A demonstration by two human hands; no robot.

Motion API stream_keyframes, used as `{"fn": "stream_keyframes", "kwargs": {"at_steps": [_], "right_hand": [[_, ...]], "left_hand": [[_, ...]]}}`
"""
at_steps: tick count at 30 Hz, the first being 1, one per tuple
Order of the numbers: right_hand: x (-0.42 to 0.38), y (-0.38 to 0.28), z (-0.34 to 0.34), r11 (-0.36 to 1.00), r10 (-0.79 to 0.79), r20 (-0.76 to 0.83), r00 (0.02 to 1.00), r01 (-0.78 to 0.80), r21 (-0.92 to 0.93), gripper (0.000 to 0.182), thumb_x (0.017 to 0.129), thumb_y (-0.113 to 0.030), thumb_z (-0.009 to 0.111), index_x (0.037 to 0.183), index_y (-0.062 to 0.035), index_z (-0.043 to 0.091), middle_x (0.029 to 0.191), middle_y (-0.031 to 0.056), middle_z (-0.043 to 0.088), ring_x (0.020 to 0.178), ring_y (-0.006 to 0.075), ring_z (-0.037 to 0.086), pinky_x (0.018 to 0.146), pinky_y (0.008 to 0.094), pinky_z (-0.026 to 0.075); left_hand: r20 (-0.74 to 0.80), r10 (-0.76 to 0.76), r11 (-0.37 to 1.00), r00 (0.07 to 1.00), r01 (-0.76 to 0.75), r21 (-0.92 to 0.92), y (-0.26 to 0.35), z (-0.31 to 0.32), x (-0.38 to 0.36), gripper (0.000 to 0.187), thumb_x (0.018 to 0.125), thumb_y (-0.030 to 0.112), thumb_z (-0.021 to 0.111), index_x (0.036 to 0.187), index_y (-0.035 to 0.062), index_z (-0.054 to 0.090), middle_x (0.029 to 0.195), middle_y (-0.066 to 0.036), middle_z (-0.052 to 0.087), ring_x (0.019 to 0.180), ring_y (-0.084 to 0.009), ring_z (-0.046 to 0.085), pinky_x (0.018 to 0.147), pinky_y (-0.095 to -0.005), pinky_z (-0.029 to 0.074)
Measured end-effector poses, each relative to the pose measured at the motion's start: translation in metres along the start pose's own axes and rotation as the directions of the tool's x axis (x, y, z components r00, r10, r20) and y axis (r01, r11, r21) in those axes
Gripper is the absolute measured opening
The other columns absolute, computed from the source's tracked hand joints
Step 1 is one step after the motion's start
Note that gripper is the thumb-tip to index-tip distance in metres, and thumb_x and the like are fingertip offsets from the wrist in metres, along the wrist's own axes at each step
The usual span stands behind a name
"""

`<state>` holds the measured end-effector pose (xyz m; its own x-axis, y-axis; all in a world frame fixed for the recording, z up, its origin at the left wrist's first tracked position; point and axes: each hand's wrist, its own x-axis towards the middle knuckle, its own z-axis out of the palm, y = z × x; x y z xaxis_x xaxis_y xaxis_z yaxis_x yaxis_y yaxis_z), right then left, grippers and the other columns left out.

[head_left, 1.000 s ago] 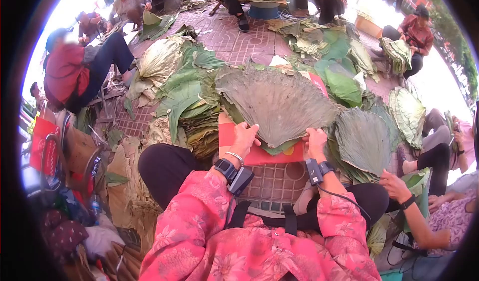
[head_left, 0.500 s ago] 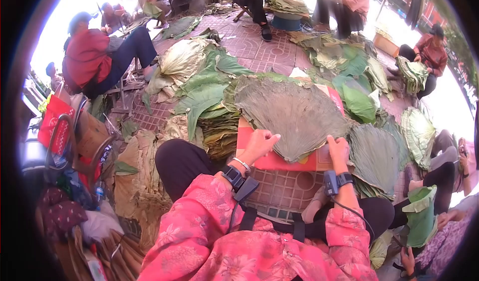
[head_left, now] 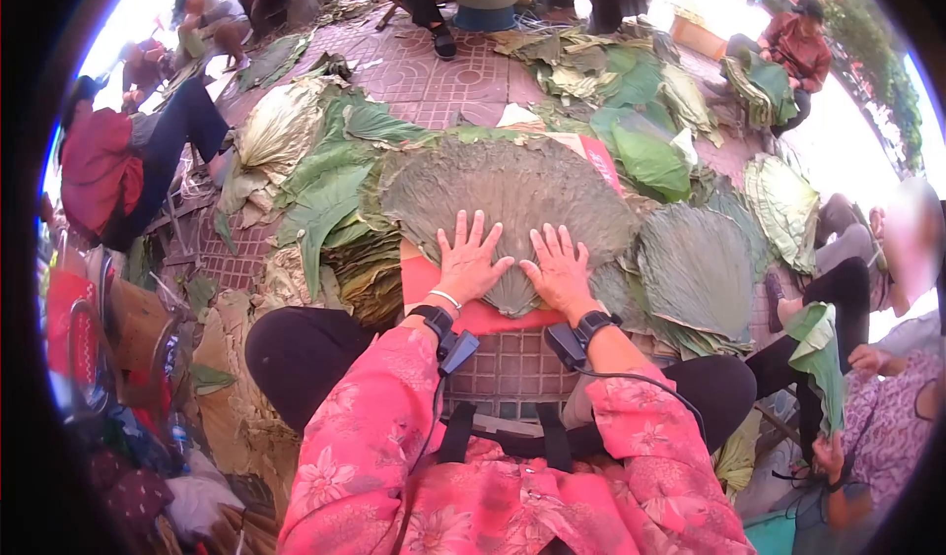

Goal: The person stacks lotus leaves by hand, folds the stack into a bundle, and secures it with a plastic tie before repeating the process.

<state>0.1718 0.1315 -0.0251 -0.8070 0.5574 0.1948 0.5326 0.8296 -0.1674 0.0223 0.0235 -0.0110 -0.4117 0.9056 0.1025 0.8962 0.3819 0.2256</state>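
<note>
Hands flat: my left hand and right hand, fingers spread, press leaf | leaf lies fanned on red board | folding not begun, I judge.

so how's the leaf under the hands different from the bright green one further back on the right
The leaf under the hands is dull grey-green, spread flat like a fan on a red board, with the left hand and right hand pressed flat on it. The bright green leaf is glossier and smoother, lies loosely among other leaves, and nobody touches it. Both are large leaves.
</note>
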Motion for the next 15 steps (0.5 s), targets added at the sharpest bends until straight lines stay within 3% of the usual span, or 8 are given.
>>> {"fn": "stream_keyframes", "kwargs": {"at_steps": [6,10,12,14,15], "right_hand": [[0.002,0.014,-0.015,0.998,-0.001,0.098,0.995,-0.005,0.067,0.065,0.084,-0.055,0.044,0.134,-0.0146,0.035,0.14,0.0123,0.031,0.132,0.0317,0.022,0.101,0.0564,0.019],[-0.015,0.06,-0.065,0.997,-0.066,-0.034,0.997,0.068,0.048,0.069,0.08,-0.048,0.054,0.134,-0.0101,0.034,0.139,0.0148,0.033,0.132,0.0324,0.024,0.098,0.0554,0.024],[-0.036,0.089,-0.102,0.999,0.032,0.018,0.999,-0.031,-0.037,0.068,0.077,-0.042,0.059,0.132,-0.0086,0.036,0.138,0.0149,0.034,0.13,0.0327,0.026,0.095,0.0551,0.028],[-0.06,0.104,-0.142,0.953,0.245,0.263,0.933,-0.181,-0.244,0.065,0.075,-0.037,0.062,0.129,-0.0081,0.039,0.136,0.0145,0.036,0.128,0.033,0.029,0.093,0.0546,0.031],[-0.073,0.118,-0.141,0.919,0.293,0.33,0.897,-0.17,-0.356,0.061,0.076,-0.035,0.061,0.127,-0.0077,0.042,0.136,0.0141,0.035,0.128,0.0334,0.029,0.092,0.0552,0.032]], "left_hand": [[-0.006,0.02,1.0,1.0,-0.02,0.004,0.0,-0.002,0.002,0.063,0.081,0.051,0.051,0.134,0.0186,0.038,0.146,-0.012,0.02,0.136,-0.0345,0.009,0.101,-0.0639,0.011],[0.029,0.017,1.0,0.999,-0.017,0.007,0.002,-0.006,0.001,0.064,0.081,0.051,0.051,0.135,0.0192,0.037,0.147,-0.011,0.019,0.136,-0.034,0.009,0.101,-0.0635,0.01],[0.057,0.004,1.0,0.998,-0.005,0.015,0.002,-0.009,0.001,0.064,0.082,0.051,0.05,0.136,0.0203,0.035,0.147,-0.011,0.017,0.137,-0.033,0.008,0.102,-0.063,0.009],[0.047,0.007,1.0,0.999,-0.007,0.005,0.003,-0.008,0.0,0.065,0.081,0.051,0.051,0.135,0.0186,0.036,0.147,-0.011,0.018,0.136,-0.0347,0.009,0.101,-0.0638,0.01],[0.054,-0.002,1.0,0.999,0.002,-0.001,0.005,-0.009,-0.001,0.065,0.081,0.051,0.051,0.135,0.0184,0.036,0.147,-0.012,0.018,0.136,-0.0347,0.008,0.101,-0.0639,0.01]]}}
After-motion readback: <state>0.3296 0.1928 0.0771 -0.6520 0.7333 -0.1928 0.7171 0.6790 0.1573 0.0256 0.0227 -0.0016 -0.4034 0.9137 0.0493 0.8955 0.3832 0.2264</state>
